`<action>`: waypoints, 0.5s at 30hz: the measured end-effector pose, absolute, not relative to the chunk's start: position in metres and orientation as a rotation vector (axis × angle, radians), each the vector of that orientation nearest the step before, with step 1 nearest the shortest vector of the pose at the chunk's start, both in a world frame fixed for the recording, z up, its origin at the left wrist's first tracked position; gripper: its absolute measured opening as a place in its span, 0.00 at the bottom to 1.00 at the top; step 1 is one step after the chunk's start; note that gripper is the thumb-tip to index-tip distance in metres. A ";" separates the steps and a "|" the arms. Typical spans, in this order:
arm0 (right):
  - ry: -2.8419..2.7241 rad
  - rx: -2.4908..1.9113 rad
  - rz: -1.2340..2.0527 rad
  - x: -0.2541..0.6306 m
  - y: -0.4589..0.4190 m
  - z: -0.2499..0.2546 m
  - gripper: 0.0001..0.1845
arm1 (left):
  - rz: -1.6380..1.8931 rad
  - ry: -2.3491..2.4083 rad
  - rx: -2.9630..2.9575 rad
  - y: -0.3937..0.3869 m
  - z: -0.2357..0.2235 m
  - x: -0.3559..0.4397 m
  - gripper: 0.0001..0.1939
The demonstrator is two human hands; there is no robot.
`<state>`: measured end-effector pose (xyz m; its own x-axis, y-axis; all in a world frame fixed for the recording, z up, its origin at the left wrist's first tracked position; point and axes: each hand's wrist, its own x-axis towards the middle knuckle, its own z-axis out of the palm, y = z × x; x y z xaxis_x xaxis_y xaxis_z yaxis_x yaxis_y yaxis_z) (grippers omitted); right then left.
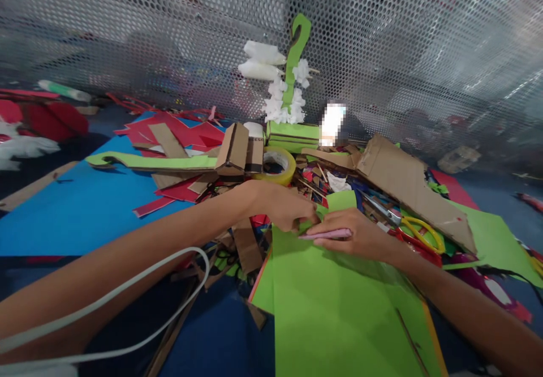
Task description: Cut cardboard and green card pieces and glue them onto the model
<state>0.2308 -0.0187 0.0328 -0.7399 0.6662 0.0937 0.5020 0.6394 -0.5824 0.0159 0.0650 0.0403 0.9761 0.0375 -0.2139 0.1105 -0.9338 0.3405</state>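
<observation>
A large bright green paper sheet lies in front of me, with another green and orange-edged sheet under it. My right hand is closed around a slim pink tool, its narrow end pointing left over the sheet's top part. Whether it is a cutter or a pen, I cannot tell. Curled fingers of my left hand press at the sheet's upper edge, close to the tool's tip. Just beyond both hands, a green paper flap sticks up. The left fingertips are partly hidden.
Beyond my hands are a yellow tape roll, cardboard pieces and an upright green hook-shaped piece with white tufts. Yellow-handled scissors lie right. A blue sheet is left; a white cable loops over my left forearm.
</observation>
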 end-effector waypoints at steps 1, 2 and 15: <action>-2.567 -0.925 0.780 0.228 -0.018 0.032 0.13 | -0.289 0.117 2.752 0.065 0.040 0.016 0.17; -2.569 -0.917 0.784 0.226 -0.018 0.031 0.13 | -0.290 0.129 2.737 0.066 0.040 0.015 0.16; -2.544 -1.044 0.893 0.217 -0.021 0.034 0.14 | -0.289 0.210 2.672 0.068 0.035 0.015 0.13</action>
<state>0.2173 -0.0211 0.0342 -0.7121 0.7021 -0.0015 0.5491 0.5556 -0.6243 0.0149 0.0681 0.0346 0.9665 0.1006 -0.2361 0.1932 -0.8906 0.4117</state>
